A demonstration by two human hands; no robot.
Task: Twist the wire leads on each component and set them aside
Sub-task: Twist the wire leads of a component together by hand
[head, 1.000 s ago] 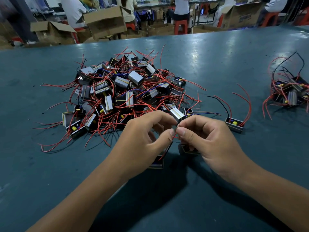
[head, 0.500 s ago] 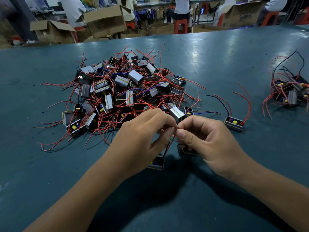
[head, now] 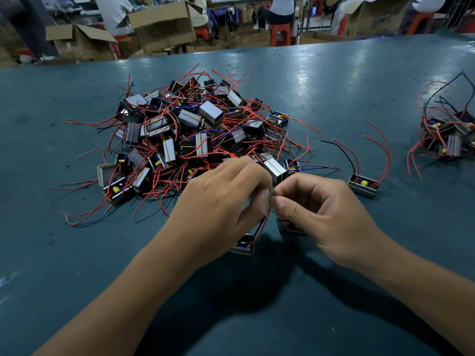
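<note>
My left hand [head: 221,201] and my right hand [head: 318,214] meet fingertip to fingertip at the table's middle, both pinching the ends of thin red and black wire leads [head: 262,227]. The leads run down to a small box-shaped component [head: 243,247] lying on the table under my left hand. A second component [head: 290,228] lies half hidden under my right hand. Just behind my hands spreads a large pile of components [head: 195,134] with tangled red leads.
One single component [head: 363,185] with long red and black leads lies right of my hands. A smaller heap of components [head: 447,134] sits at the far right edge. The teal table [head: 77,253] stretches back to cardboard boxes [head: 162,27] and seated people.
My fingertips have shifted slightly up and closer together on the leads; the component beneath stays in place. Nothing else moved.
</note>
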